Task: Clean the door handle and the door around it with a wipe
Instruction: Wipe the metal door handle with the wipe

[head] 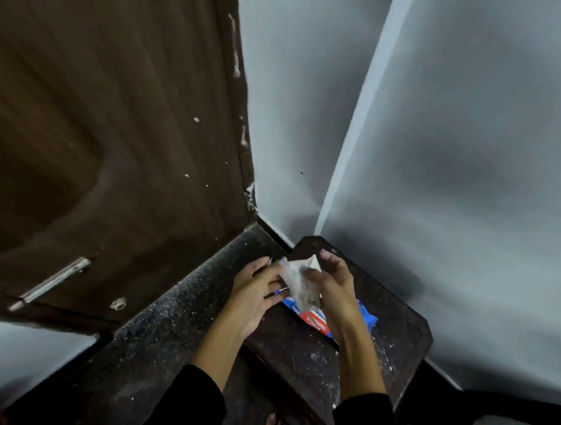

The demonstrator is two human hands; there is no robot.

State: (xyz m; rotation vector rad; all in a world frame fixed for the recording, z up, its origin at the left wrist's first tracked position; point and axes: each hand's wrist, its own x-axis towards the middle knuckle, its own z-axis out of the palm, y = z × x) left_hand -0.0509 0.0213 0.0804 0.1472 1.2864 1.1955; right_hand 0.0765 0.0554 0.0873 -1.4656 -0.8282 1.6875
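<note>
floor point(174, 305) dark speckled | walls point(482, 163) pale grey | brown door point(109, 127) | both hands' fingers point(328, 256) grasp wipe point(300, 279)

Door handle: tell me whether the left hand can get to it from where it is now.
Probably yes. The left hand holds the wipe together with the right hand, and nothing lies between it and the handle.
</note>
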